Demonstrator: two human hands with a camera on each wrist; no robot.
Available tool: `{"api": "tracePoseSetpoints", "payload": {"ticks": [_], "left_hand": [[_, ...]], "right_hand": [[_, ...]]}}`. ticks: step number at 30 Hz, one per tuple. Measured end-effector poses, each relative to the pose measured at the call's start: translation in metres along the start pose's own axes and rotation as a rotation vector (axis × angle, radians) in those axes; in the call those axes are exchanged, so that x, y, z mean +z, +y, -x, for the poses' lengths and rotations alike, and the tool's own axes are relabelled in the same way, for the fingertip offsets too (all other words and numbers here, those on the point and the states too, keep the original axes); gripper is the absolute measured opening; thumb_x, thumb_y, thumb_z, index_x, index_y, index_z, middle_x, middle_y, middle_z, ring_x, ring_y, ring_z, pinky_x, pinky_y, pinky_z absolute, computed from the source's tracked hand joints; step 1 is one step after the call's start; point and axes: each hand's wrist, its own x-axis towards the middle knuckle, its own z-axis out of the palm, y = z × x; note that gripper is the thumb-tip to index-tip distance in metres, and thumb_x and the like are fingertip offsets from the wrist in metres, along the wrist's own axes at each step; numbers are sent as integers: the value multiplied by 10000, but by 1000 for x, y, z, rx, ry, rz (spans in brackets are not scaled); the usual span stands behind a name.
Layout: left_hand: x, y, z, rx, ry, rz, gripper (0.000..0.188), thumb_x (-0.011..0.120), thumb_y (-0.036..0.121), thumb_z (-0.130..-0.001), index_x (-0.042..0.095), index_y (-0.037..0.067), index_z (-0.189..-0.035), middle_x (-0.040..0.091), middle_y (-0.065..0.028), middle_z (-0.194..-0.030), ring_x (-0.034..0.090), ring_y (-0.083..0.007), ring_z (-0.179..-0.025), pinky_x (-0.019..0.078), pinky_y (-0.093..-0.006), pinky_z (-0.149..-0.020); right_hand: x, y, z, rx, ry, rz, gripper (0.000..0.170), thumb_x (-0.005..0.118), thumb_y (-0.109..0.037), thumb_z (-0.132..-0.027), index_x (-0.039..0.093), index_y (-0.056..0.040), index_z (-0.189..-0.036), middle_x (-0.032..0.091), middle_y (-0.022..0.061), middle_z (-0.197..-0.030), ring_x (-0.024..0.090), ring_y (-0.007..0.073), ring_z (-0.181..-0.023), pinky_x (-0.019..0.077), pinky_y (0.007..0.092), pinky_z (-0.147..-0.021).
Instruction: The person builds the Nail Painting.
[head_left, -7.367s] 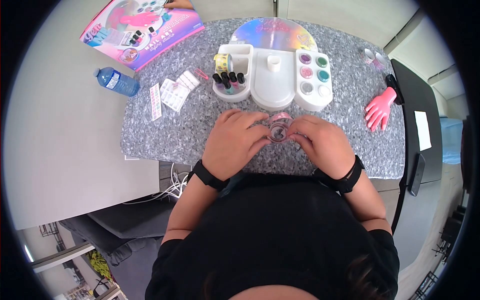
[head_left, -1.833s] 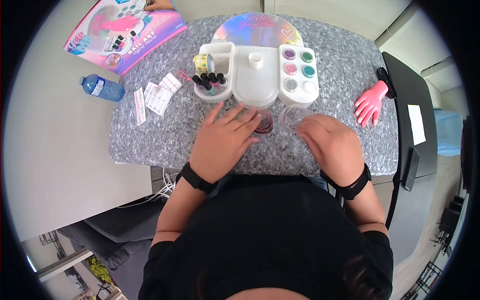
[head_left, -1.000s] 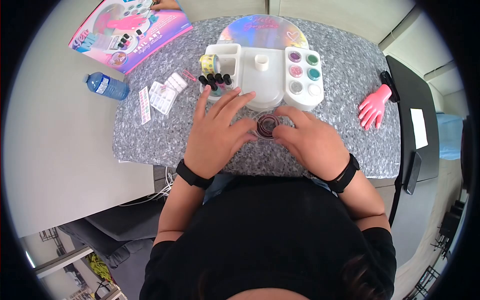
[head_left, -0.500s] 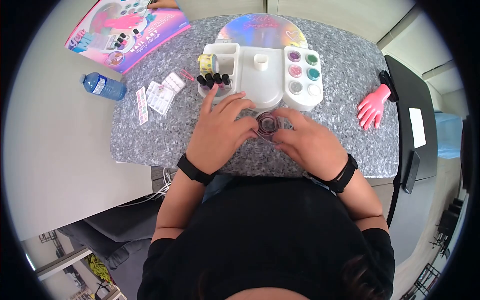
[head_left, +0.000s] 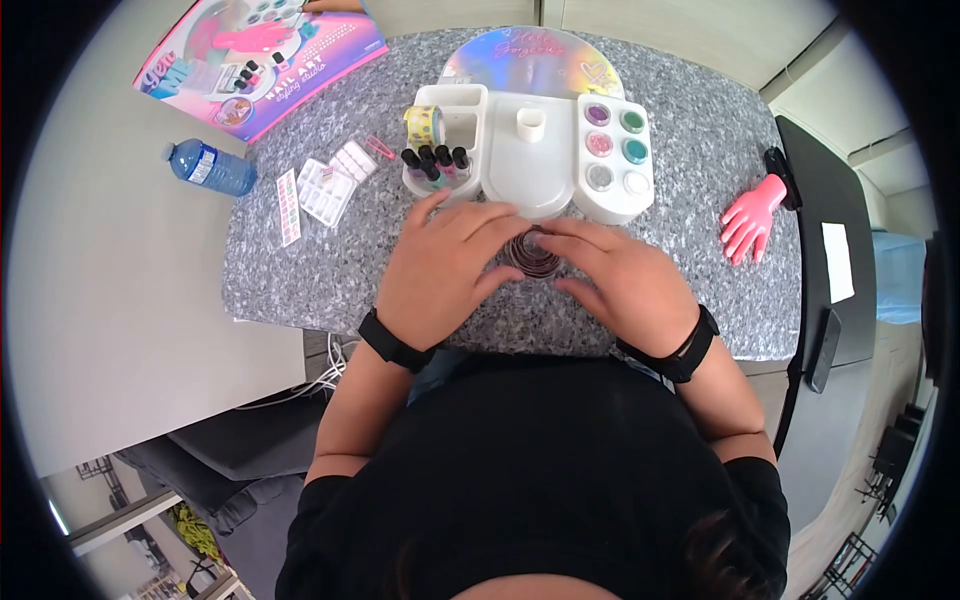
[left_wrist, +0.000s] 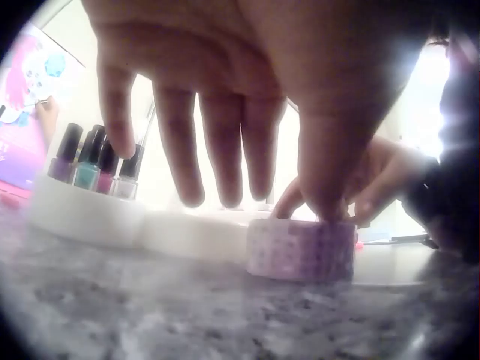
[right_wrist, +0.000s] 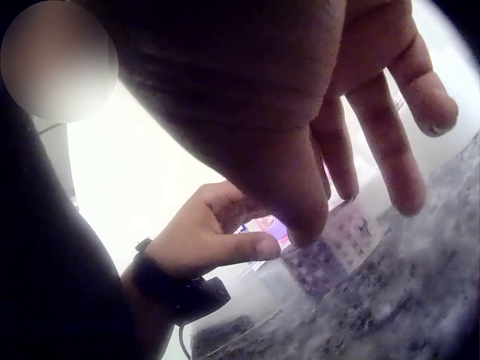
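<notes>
Two open hands frame the round coil of patterned pink-and-purple tape (head_left: pixel 533 263) as we look down on the grey speckled bench (head_left: pixel 690 180). We see it rest with its round face up, its winding axis upright. At its nine o'clock, the left hand (head_left: pixel 435 262) touches it with the thumb, fingers extended; at four, the right hand (head_left: pixel 636 290) touches it too, fingers loosely bent. The white plastic tray unit (head_left: pixel 527 175) lies at twelve, the pink plastic hand model (head_left: pixel 752 218) near three.
</notes>
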Motion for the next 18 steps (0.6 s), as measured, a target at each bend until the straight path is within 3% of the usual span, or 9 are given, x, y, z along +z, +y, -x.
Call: {"api": "tracePoseSetpoints", "payload": {"ticks": [9,13,16,18], "left_hand": [[3,11,-1,0,-69,52,627,865,365,-869,674,152,-1427,746,-35,-1328,703,-242,-1223,420,-497,-1172],[14,13,1,-42,-96,81,662,881,314,-863,630,149,-1452,743,-48,-1312,703,-261,-1205,445,-493,-1131],[15,9,3,-45,-21,204,652,892,223,-863,610,130,-1444,732,-68,-1314,705,-292,-1182,500,-490,-1061],[15,4,5,-161,-19,360,643,905,191,-870,602,87,-1427,721,-107,-1340,712,-315,-1196,543,-478,-1019]], "right_hand": [[4,3,4,77,-10,24,628,819,-146,-911,600,-101,-1498,687,134,-1392,685,388,-1237,600,458,-981],[14,6,7,92,29,3,630,850,-150,-879,587,-88,-1447,718,148,-1310,701,393,-1192,590,481,-961],[14,2,3,122,94,-76,607,857,-126,-867,594,-76,-1411,742,147,-1227,705,388,-1175,586,480,-940],[10,-2,-4,123,146,-114,594,857,-114,-863,596,-73,-1395,751,143,-1187,708,384,-1164,583,479,-925]]}}
